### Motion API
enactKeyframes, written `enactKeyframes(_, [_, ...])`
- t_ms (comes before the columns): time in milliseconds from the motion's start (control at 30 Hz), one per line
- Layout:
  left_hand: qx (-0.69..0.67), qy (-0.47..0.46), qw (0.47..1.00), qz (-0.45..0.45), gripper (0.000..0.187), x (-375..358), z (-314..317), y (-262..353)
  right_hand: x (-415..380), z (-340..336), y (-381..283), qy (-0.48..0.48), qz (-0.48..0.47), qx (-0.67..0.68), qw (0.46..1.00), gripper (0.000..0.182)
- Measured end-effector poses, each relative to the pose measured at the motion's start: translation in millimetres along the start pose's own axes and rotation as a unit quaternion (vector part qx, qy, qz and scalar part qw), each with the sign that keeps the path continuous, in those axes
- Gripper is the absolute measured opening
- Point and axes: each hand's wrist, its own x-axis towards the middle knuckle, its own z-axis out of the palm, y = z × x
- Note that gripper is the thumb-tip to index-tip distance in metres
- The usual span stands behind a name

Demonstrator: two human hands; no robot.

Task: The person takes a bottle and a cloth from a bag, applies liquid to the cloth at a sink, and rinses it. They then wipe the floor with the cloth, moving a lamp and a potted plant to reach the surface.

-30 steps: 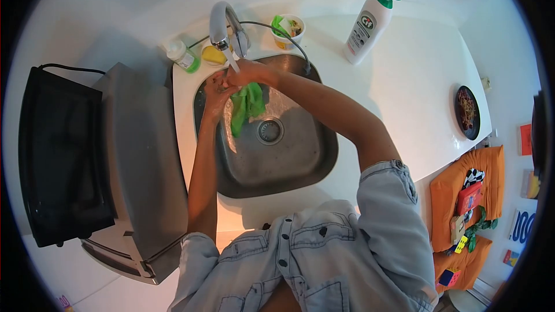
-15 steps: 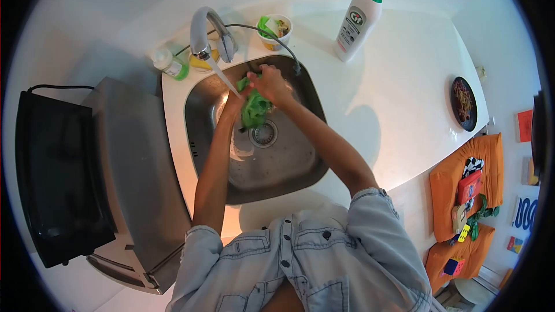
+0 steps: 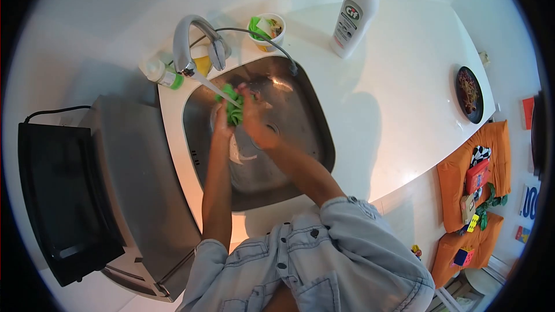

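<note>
A bunched green cloth (image 3: 235, 114) is pressed between my two hands over the metal sink (image 3: 272, 187). Water runs from the faucet (image 3: 184, 46) onto the cloth. On the cloth's left side my left hand (image 3: 222, 122) is closed around it, its fingers partly hidden by the green folds. My right hand (image 3: 252, 114) grips the other side, slightly blurred. Part of the drain (image 3: 273, 129) shows beside my right wrist.
Behind the sink stand a soap bottle (image 3: 162, 74), a yellow sponge-like item (image 3: 202, 62) and a white tub (image 3: 276, 39) of scraps. A Cif bottle (image 3: 351, 20) and a dark plate with food remains (image 3: 469, 95) are on the counter. Left is a black appliance (image 3: 63, 196).
Both hands have brought the cloth left, under the stream, and bunched it more tightly. The camera view has shifted slightly.
</note>
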Motion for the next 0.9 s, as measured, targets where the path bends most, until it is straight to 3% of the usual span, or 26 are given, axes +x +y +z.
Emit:
enactKeyframes(33, [0.059, 0.063, 0.996, -0.018, 0.035, 3.0, -2.3, -12.2, -18.8, 2.5, -1.2, 0.033, -0.092, -0.107, 0.989, 0.055])
enactKeyframes(133, [0.067, 0.006, 0.996, 0.064, 0.034, 41.4, -35.9, -51.3, -57.7, -9.7, -3.8, 0.068, -0.260, -0.202, 0.942, 0.043])
enactKeyframes(200, [0.072, -0.036, 0.989, 0.121, 0.033, 68.6, -53.6, -74.6, -18.2, -15.5, 20.5, 0.066, -0.254, -0.277, 0.924, 0.037])
enactKeyframes(267, [0.185, 0.021, 0.976, 0.113, 0.031, 58.2, -44.9, -74.0, 20.9, -28.7, 38.0, 0.023, -0.226, -0.341, 0.912, 0.029])
enactKeyframes(333, [0.387, 0.172, 0.905, 0.046, 0.030, 26.5, 3.8, -37.8, 55.8, -41.0, 31.1, -0.063, -0.188, -0.392, 0.898, 0.019])
enactKeyframes(367, [0.426, 0.151, 0.890, 0.055, 0.027, 18.2, -0.1, -29.0, 66.1, -41.3, 28.9, -0.160, -0.286, -0.509, 0.796, 0.021])
enactKeyframes(400, [0.465, 0.129, 0.874, 0.063, 0.024, 12.4, -8.7, -16.4, 74.3, -40.4, 22.6, -0.249, -0.372, -0.603, 0.660, 0.024])
enactKeyframes(467, [0.536, 0.107, 0.834, 0.080, 0.021, 5.6, -16.6, 3.4, 79.4, -26.9, 13.4, -0.364, -0.384, -0.621, 0.579, 0.031])
enactKeyframes(500, [0.567, 0.110, 0.811, 0.088, 0.022, 1.2, -20.2, 10.0, 66.1, -8.2, 2.8, -0.398, -0.316, -0.561, 0.653, 0.035])
enactKeyframes(533, [0.598, 0.115, 0.787, 0.094, 0.022, -6.0, -21.0, 15.2, 51.0, 0.3, -17.9, -0.427, -0.271, -0.555, 0.660, 0.038])
enactKeyframes(567, [0.537, 0.131, 0.823, 0.132, 0.021, -21.9, -6.5, 19.7, 35.1, 8.9, -39.8, -0.452, -0.224, -0.548, 0.667, 0.041])
enactKeyframes(633, [0.502, 0.167, 0.827, 0.191, 0.026, -28.3, -8.9, 24.6, -2.6, 18.8, -105.0, -0.488, -0.184, -0.647, 0.555, 0.043])
enactKeyframes(667, [0.484, 0.183, 0.827, 0.219, 0.029, -30.5, -10.7, 26.9, -11.3, 23.1, -118.8, -0.483, -0.244, -0.662, 0.519, 0.044])
enactKeyframes(733, [0.408, 0.075, 0.891, 0.184, 0.025, -41.4, -20.6, 30.1, -25.8, 31.2, -136.8, -0.467, -0.359, -0.681, 0.436, 0.047])
enactKeyframes(767, [0.366, 0.019, 0.916, 0.165, 0.024, -44.9, -23.4, 30.3, -31.7, 28.9, -149.1, -0.450, -0.353, -0.680, 0.460, 0.048])
enactKeyframes(867, [0.414, -0.006, 0.905, 0.101, 0.024, -56.2, -5.1, 32.0, -28.2, 11.6, -168.0, -0.420, -0.342, -0.670, 0.508, 0.048])
enactKeyframes(900, [0.435, -0.041, 0.887, 0.147, 0.025, -54.4, 7.5, 34.0, -12.3, 8.0, -161.2, -0.425, -0.343, -0.667, 0.507, 0.048])
